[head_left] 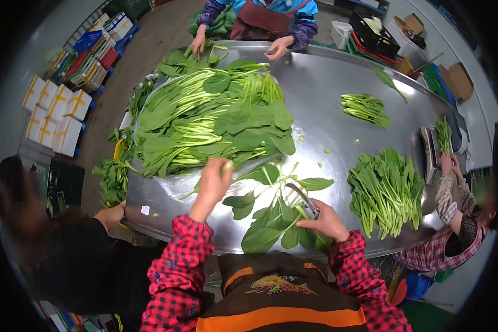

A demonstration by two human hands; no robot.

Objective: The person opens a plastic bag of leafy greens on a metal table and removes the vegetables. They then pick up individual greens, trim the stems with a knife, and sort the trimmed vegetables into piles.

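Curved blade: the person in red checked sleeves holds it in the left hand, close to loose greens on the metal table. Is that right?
Not quite: the head view shows the curved blade in the right hand, not the left hand. The rest stands: red checked sleeves, loose greens close by on the metal table.

The person wears sleeves in a red and black check; the left sleeve (177, 271) fills the lower middle of the frame and the right sleeve (365, 279) lies lower right. Small dark-blue motifs dot the cloth, and both cuffs look gathered. The left hand (211, 185) and right hand (325, 221) are bare. At bottom centre is a dark brown apron (326, 299) with a broad orange band (282, 316), shorter orange strips near its upper corners, and a multicoloured printed emblem (276, 284) with lettering too small to read.
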